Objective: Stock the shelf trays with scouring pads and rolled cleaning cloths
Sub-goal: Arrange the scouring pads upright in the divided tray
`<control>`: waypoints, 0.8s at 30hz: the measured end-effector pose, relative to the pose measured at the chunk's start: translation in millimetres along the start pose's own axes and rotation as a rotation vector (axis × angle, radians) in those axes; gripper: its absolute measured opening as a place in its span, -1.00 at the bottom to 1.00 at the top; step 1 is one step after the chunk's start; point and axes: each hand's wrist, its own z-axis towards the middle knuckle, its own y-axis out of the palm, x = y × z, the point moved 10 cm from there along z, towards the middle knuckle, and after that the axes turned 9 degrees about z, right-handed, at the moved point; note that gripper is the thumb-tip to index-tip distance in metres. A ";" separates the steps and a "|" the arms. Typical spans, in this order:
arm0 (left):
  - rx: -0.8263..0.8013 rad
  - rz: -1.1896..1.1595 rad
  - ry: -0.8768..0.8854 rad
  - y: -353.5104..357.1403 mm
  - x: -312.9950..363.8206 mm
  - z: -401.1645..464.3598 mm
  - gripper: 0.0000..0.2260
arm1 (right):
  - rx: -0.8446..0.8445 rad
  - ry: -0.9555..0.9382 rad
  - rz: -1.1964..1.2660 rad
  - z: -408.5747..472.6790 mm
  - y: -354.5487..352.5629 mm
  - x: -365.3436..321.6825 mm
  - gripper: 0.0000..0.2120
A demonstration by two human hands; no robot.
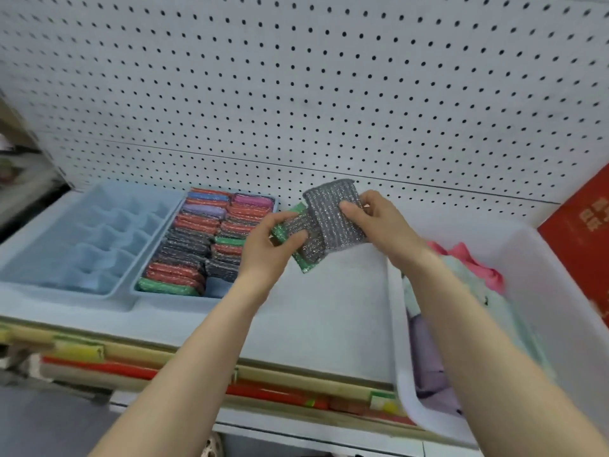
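Observation:
Both hands meet above the shelf in front of the pegboard. My left hand (268, 245) grips a small stack of scouring pads, a green pad (286, 235) underneath and a grey glittery one (308, 244) on top. My right hand (377, 219) pinches another grey scouring pad (333, 209) by its right edge, overlapping the stack. To the left a blue tray (211, 296) is packed with several upright pads in red, grey, green, purple and pink. Further left stands a blue divided tray (82, 239) with bare compartments.
A white plastic bin (527, 265) at the right holds cloths in pink, mint and lilac. A red sign (583, 232) stands behind it. The pegboard wall (329, 94) backs the shelf. Price-tag rails (164, 367) run along the shelf's front edge.

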 end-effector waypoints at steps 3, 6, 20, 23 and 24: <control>0.181 0.096 -0.037 -72.0 -18.7 4.7 -0.76 | 0.126 0.020 -0.039 1.6 32.4 2.4 -0.71; 0.334 0.092 -0.093 -139.7 -43.4 8.7 -0.77 | 0.076 0.000 0.085 0.3 80.8 2.5 -0.84; 0.122 0.250 -0.022 -197.6 -111.9 21.9 -0.74 | -0.043 -0.309 -0.896 -29.9 231.7 18.2 -0.79; 0.093 0.241 -0.014 -195.5 -107.2 22.3 -0.74 | 0.005 -0.278 -0.968 -27.5 232.1 24.2 -0.80; 0.089 0.225 -0.017 -195.7 -106.3 22.9 -0.74 | -0.007 -0.270 -0.997 -25.1 232.1 25.8 -0.79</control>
